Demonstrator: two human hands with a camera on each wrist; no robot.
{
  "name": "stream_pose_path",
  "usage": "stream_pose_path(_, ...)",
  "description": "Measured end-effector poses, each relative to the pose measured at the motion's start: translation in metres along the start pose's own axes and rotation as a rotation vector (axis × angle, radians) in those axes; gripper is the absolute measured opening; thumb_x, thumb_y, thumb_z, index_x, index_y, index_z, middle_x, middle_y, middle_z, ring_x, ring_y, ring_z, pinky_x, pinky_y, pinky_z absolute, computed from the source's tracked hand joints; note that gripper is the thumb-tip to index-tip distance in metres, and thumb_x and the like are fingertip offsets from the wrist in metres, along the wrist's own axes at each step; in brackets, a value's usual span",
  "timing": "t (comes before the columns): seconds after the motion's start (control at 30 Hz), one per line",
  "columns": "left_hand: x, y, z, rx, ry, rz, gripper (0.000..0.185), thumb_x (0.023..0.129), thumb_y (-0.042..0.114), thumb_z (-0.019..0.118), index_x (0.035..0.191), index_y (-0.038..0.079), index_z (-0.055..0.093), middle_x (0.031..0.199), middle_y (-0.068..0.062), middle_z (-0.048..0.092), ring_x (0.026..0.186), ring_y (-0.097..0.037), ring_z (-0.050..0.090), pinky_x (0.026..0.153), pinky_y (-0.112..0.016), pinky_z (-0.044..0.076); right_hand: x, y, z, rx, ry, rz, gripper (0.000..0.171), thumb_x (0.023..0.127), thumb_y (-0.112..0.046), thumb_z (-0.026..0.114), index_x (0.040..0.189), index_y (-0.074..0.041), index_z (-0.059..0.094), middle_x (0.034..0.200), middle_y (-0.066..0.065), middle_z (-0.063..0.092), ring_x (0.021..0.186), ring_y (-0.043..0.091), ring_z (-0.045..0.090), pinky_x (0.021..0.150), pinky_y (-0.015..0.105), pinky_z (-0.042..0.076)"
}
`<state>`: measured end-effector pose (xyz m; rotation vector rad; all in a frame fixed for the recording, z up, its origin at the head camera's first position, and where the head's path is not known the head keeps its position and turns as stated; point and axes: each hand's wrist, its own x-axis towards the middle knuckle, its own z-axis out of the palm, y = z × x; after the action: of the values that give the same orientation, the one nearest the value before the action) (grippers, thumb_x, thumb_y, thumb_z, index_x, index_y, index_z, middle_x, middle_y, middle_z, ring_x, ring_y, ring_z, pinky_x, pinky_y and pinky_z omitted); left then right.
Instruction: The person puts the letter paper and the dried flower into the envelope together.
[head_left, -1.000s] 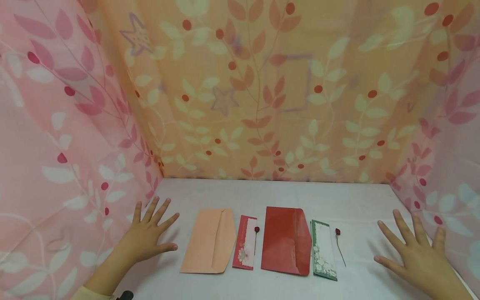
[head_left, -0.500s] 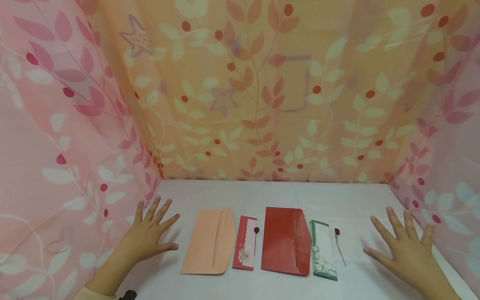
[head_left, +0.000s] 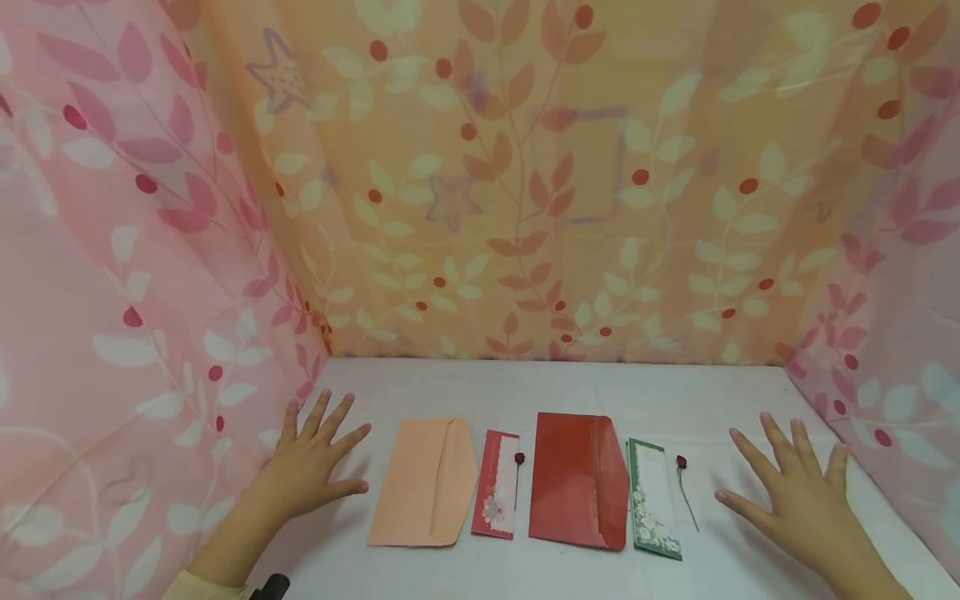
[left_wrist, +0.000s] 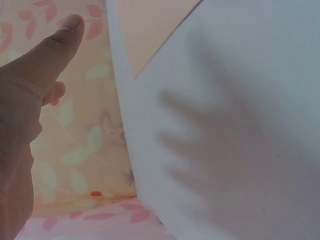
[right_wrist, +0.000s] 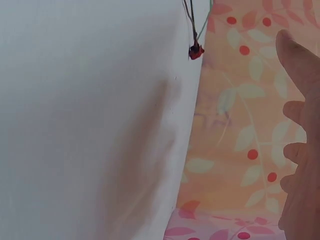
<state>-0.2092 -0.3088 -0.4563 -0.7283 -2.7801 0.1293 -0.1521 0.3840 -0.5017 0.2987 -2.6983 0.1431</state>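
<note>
Right hand [head_left: 806, 504], fingers spread wide, shifted inward toward rose stem [head_left: 686, 492] at lower right; left hand [head_left: 311, 467] equally splayed, beside peach envelope [head_left: 423, 483], lower left. White tabletop [head_left: 525, 387]; floral curtain [head_left: 525, 183] behind.

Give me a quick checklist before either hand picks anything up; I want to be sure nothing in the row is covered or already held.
1. Left hand holds nothing, fingers spread: ok.
2. Right hand holds nothing, fingers spread: ok.
3. Peach paper envelope uncovered, apart from the left hand: ok.
4. Red paper envelope lies flat: ok; whether its flap is sealed: cannot tell.
5. Narrow red floral card and narrow green floral card overlap nothing: ok.
6. Small red rose on a wire stem apart from the green card: ok.
</note>
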Motion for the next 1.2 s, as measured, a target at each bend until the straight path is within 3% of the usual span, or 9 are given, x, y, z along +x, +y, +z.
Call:
stream_pose_path(0.3, 0.01, 0.001, -0.006, -0.067, -0.024, -0.027, 0.084, 0.081, 0.074, 0.067, 0.15, 0.028, 0.053, 0.17, -0.015, 0.019, 0.157, -0.045, 0.003, 0.116, -0.071, -0.016, 0.008, -0.014, 0.011, 0.032, 0.015, -0.021, 0.099, 0.079, -0.065, 0.077, 0.16, -0.027, 0.035, 0.17, 0.02, 0.013, 0.156, 0.038, -0.017, 0.106, 0.069, -0.03)
stream_pose_path(0.53, 0.008, 0.013, -0.007, -0.203, -0.038, -0.031, 0.083, 0.082, 0.068, 0.071, 0.15, 0.025, 0.052, 0.17, -0.017, 0.016, 0.156, -0.05, 0.001, 0.114, -0.075, -0.013, 0.014, -0.026, 0.015, 0.065, 0.035, -0.036, 0.097, 0.079, -0.062, 0.079, 0.159, -0.027, 0.037, 0.168, 0.02, 0.02, 0.158, 0.039, -0.009, 0.11, 0.071, -0.025)
stream_pose_path(0.83, 0.011, 0.028, 0.005, -0.281, -0.031, -0.021, 0.082, 0.082, 0.064, 0.073, 0.152, 0.029, 0.049, 0.172, -0.011, 0.015, 0.156, -0.048, 0.002, 0.114, -0.078, 0.0, 0.028, -0.054, 0.022, 0.104, 0.015, -0.033, 0.095, 0.081, -0.064, 0.076, 0.158, -0.023, 0.038, 0.165, 0.021, 0.026, 0.158, 0.042, 0.0, 0.113, 0.069, -0.022)
stream_pose_path(1.2, 0.016, 0.04, 0.016, -0.379, -0.019, 0.003, 0.083, 0.081, 0.061, 0.077, 0.153, 0.032, 0.047, 0.172, -0.009, 0.013, 0.156, -0.049, 0.002, 0.114, -0.078, 0.001, 0.038, -0.08, 0.029, 0.182, -0.014, -0.025, 0.092, 0.083, -0.06, 0.077, 0.158, -0.023, 0.038, 0.165, 0.018, 0.029, 0.157, 0.042, 0.01, 0.117, 0.064, -0.021)
